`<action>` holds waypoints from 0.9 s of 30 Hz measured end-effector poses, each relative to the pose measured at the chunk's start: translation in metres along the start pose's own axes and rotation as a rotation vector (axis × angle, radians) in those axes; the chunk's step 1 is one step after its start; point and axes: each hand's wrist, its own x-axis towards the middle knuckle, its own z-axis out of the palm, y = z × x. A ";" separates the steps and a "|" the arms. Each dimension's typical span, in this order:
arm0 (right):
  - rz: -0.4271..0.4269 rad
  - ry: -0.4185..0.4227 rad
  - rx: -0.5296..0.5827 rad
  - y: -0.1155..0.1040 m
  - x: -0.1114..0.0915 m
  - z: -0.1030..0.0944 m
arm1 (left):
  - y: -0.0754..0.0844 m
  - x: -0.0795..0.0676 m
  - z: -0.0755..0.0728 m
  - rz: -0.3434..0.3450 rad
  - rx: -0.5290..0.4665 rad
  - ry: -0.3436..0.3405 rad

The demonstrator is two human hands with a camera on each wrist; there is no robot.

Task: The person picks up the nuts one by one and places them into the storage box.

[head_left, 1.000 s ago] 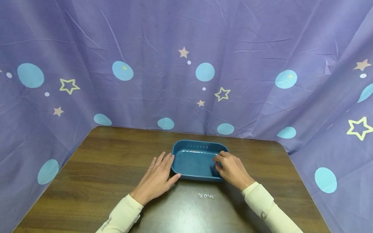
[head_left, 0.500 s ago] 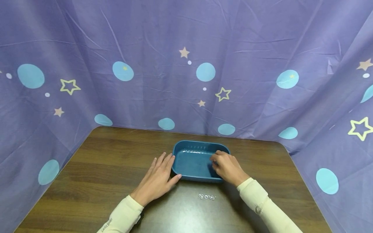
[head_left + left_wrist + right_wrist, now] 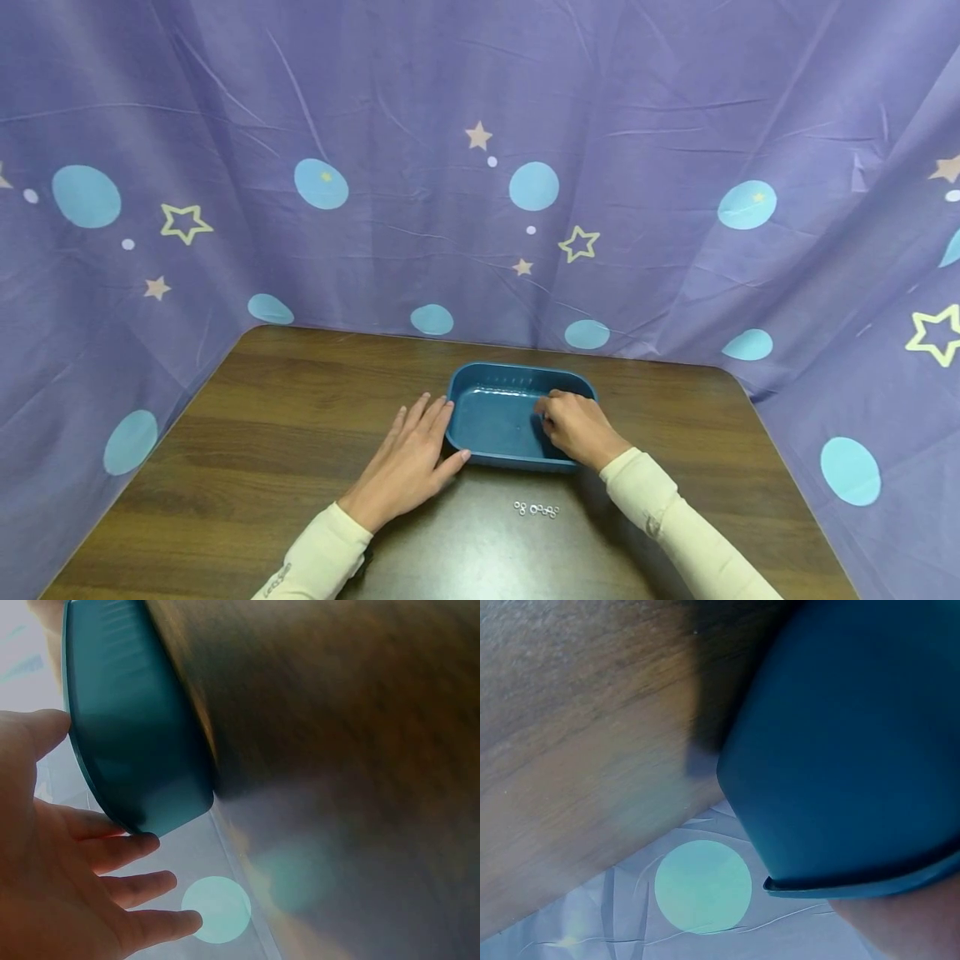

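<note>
A blue-green plastic tray [image 3: 495,423] with a raised rim sits on the table. My left hand [image 3: 403,467] lies against its left end, fingers straight and spread, thumb at the front corner. In the left wrist view, that hand's thumb and fingers [image 3: 124,851] touch the tray rim. My right hand [image 3: 581,429] reaches over the right side into the tray with fingers bent downward. Whether its fingertips pinch anything is hidden; the right wrist view shows mostly the tray's outer wall [image 3: 855,750]. In front of the tray lie several small silvery ring-shaped pieces [image 3: 534,508].
A brown wood-grain table [image 3: 300,400] carries everything. Behind it and at both sides hangs a purple curtain [image 3: 420,250] printed with stars and blue spots. The ring pieces lie close together between the two forearms.
My right hand has shifted a little left within the tray. My left hand stays against the tray's end. The whole view has drifted slightly.
</note>
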 end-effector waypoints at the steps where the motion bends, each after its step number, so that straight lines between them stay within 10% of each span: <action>1: 0.000 -0.005 -0.001 0.000 0.000 0.000 | 0.000 0.000 0.000 0.002 0.001 0.003; 17: 0.013 -0.055 -0.016 0.000 0.000 0.000 | 0.001 0.000 -0.001 -0.007 -0.003 -0.009; 27: -0.018 0.144 -0.040 0.002 -0.009 -0.010 | 0.001 0.000 0.000 0.003 -0.001 0.009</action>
